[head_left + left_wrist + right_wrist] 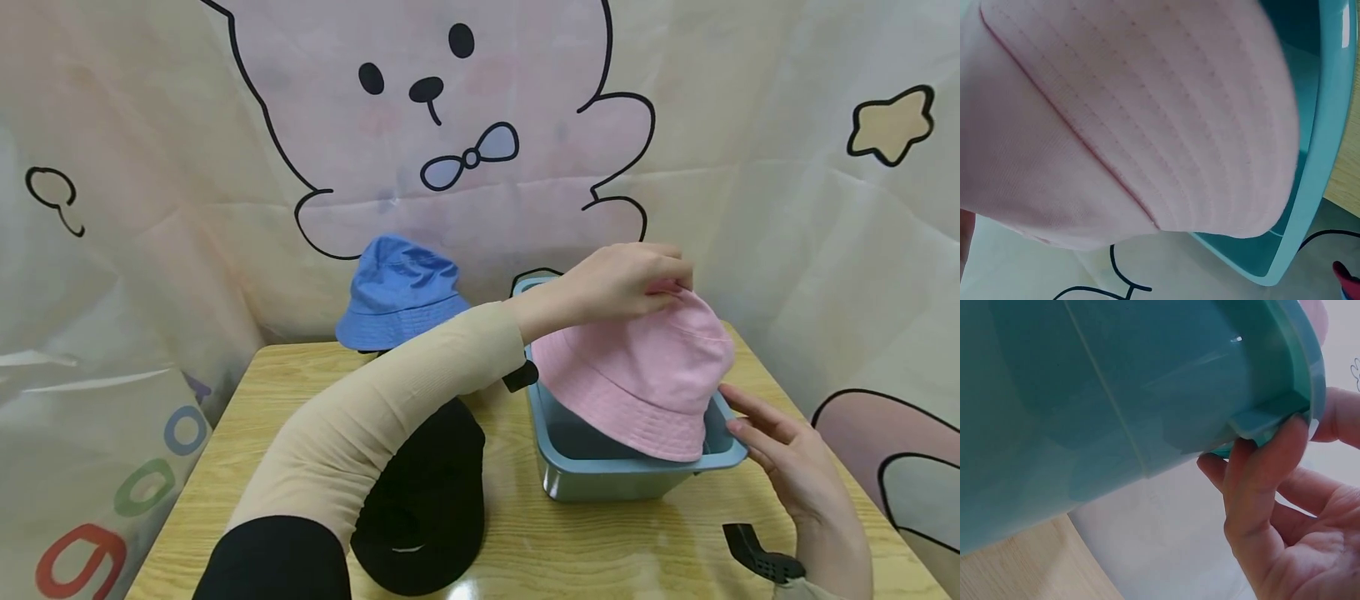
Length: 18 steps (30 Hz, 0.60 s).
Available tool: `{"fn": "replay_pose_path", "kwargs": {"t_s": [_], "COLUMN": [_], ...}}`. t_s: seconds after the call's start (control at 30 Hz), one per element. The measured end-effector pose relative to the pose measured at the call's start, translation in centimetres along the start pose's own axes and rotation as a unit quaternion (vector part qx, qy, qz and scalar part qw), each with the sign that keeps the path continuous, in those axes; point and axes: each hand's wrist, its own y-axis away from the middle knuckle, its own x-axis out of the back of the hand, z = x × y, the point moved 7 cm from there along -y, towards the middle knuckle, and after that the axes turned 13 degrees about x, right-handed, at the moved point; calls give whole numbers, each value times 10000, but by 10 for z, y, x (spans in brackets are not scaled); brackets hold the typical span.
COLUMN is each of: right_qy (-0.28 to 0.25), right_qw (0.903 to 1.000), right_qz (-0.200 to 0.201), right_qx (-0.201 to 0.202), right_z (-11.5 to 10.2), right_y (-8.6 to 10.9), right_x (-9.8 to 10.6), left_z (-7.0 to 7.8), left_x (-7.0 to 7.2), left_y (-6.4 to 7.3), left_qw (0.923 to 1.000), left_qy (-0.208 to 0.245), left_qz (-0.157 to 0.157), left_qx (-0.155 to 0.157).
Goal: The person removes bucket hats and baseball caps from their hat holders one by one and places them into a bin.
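A pink bucket hat (645,375) hangs crown up over the blue-green plastic bin (611,482), part of its brim inside the opening. My left hand (626,279) pinches the crown from above. In the left wrist view the hat's stitched brim (1166,119) fills most of the picture, beside the bin's rim (1335,119). At the bin's right side, my right hand (798,471) grips the rim. Close up in the right wrist view, the fingers of that hand (1291,512) curl at the rim beside the bin wall (1097,425). The hat hides much of the bin's inside.
A blue bucket hat (401,292) sits at the back left of the wooden table (555,558). Nearer the front lies a black hat (435,508), partly covered by my left sleeve (382,408). Behind the table hangs a printed cloth (757,108).
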Motion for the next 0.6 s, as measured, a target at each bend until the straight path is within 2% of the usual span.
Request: {"fn": "replay_pose_path", "kwargs": {"t_s": [0.13,0.4,0.6], "right_qy": [58,39,-25], "right_qw": [10000,10000,10000], "right_qz": [3,15,-18], "right_qx": [31,37,55], "right_z": [0,-2,-5], "right_y": [0,0,0], "right_x": [-1,-2,-4], "left_z": [-1,-3,-8], "left_x": [-5,-10,-17], "left_y": [-2,-4,-6], "left_qw": [10000,9982,9983], "left_qy": [57,409,435], "left_qz": [-19,388,362], "left_qx": [20,-205,-147]}}
